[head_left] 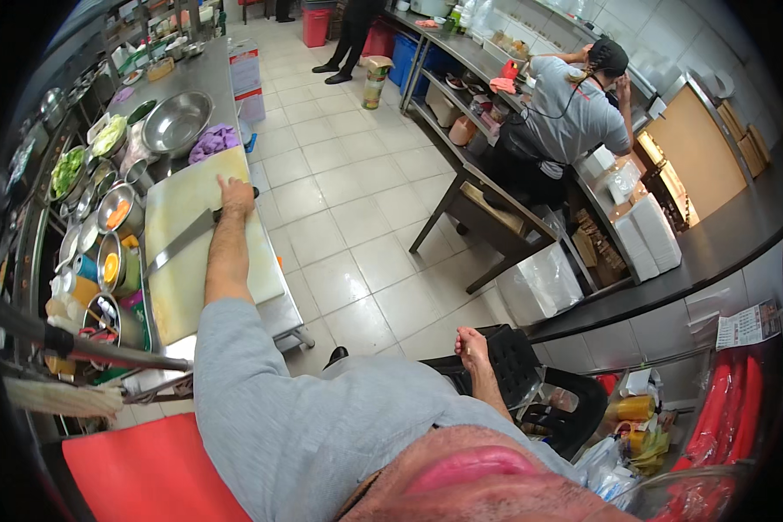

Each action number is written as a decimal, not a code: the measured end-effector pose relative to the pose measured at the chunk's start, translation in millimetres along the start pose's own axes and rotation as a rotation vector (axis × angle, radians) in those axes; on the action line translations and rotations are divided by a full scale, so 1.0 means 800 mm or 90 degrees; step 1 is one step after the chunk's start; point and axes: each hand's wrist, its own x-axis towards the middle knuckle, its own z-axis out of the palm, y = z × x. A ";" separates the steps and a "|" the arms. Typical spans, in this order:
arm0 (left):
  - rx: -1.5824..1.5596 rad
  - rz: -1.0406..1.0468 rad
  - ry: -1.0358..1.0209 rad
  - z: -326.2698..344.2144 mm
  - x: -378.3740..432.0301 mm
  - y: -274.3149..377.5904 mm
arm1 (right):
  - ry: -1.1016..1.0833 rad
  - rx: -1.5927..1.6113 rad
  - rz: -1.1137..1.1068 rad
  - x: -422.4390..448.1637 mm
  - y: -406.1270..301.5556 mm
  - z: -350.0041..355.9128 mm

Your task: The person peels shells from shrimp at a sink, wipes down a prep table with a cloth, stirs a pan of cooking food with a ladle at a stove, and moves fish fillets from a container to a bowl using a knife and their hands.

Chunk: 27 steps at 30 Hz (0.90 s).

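Note:
My left hand (236,194) reaches over the pale cutting board (192,184) at the left, its fingers stretched and partly spread. Beneath this hand and wrist runs the black handle of a large kitchen knife (183,241). Its broad blade lies across the board, pointing to the near left. The palm is hidden, but the fingers do not look wrapped around the handle. A crumpled purple cloth (214,142) and a wide steel bowl (177,122) sit just beyond the board. Down by my body, my right hand (472,346) has loosely curled fingers with nothing visible in them, near a black plastic chair (510,359).
Left of the board stand several steel containers, one with orange slices (111,267), and a bowl of lettuce (68,171). A co-worker (564,107) leans at the right counter. Near them is a dark wooden stool (489,212). Another person's legs (359,39) show farther back.

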 end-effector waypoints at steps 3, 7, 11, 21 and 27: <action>0.045 0.020 0.122 -0.018 -0.033 0.005 | -0.030 0.013 -0.013 -0.006 0.007 -0.018; -0.013 0.016 0.323 -0.094 -0.114 0.000 | -0.089 0.024 -0.049 -0.014 0.009 -0.033; -0.295 -0.017 0.407 -0.208 -0.259 0.026 | -0.143 -0.037 -0.061 -0.042 0.006 -0.045; -0.661 0.149 0.431 -0.313 -0.566 0.075 | -0.337 -0.165 -0.156 -0.176 0.008 -0.020; -0.735 0.226 0.452 -0.339 -0.701 0.080 | -0.522 -0.186 -0.158 -0.269 0.010 0.013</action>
